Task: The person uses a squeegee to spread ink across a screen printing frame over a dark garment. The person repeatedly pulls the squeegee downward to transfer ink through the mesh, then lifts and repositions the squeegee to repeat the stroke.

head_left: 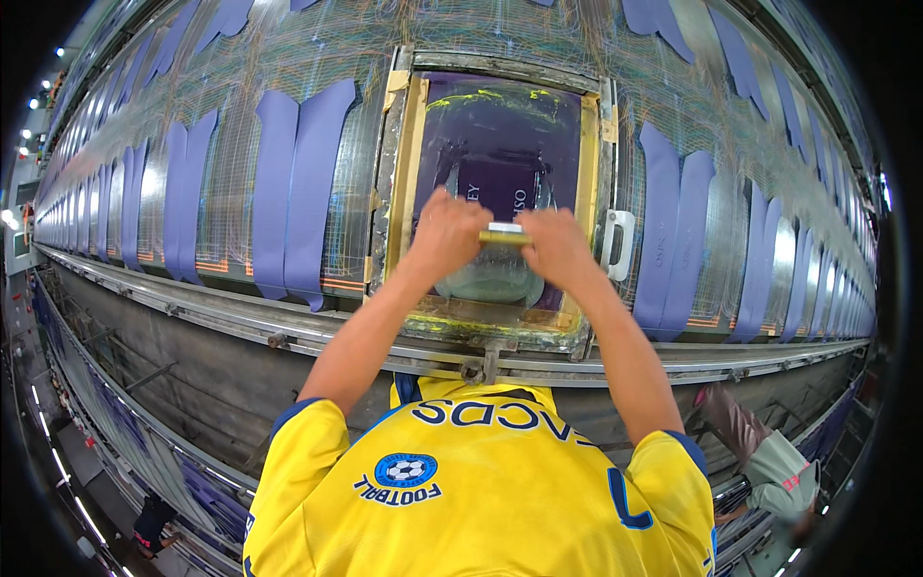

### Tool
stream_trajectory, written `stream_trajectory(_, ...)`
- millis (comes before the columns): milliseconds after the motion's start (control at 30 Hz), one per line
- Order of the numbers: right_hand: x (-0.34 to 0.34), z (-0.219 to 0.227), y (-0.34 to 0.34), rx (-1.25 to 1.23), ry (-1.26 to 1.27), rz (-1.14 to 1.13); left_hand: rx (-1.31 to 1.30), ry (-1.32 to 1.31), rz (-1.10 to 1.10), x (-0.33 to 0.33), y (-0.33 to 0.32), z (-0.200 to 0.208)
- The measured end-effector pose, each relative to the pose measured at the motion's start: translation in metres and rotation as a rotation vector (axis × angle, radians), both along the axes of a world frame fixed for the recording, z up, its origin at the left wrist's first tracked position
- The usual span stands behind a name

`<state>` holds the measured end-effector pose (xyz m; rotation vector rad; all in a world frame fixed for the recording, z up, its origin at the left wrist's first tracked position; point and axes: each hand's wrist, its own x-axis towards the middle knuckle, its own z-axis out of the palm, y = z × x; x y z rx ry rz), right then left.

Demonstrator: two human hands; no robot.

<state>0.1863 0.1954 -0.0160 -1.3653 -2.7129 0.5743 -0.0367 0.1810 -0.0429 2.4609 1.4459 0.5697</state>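
Note:
Both my hands grip a squeegee (pixel 504 234) with a pale, yellowish bar, held crosswise over a printing screen. My left hand (pixel 447 231) is wrapped round its left end, and my right hand (pixel 560 247) closes on the right end. Beneath them lies the framed printing screen (pixel 500 125), its mesh dark purple with a yellow-green smear along the far side. Lettering shows through the mesh near my fingers. Tape-edged and stained, the screen frame (pixel 387 144) rests on the long table. A white handle (pixel 618 245) sticks out from its right side.
Purple cut fabric pieces (pixel 303 183) lie in rows along the table, with more fabric pieces (pixel 673 231) to the right. A metal rail (pixel 260 322) runs along the near edge. Behind me at lower right is another person (pixel 779 476); a further person (pixel 152 524) appears at lower left.

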Motion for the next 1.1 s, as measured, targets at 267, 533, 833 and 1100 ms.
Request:
stream_trajectory(267, -0.002, -0.022, 0.114, -0.005, 0.075, -0.033, -0.023, -0.008, -0.004, -0.001, 0.113, -0.011)
stream_trajectory(533, -0.011, -0.028, 0.099, 0.026, 0.096, -0.075, 0.012, -0.045, -0.017, -0.007, 0.101, -0.014)
stream_trajectory(833, -0.01, -0.018, -0.083, 0.046, 0.174, -0.069, 0.099, -0.171, 0.03, -0.001, -0.08, -0.017)
stream_trajectory(1100, -0.001, -0.003, -0.012, -0.077, 0.022, 0.035, -0.045, -0.034, 0.004, -0.004, -0.019, 0.007)
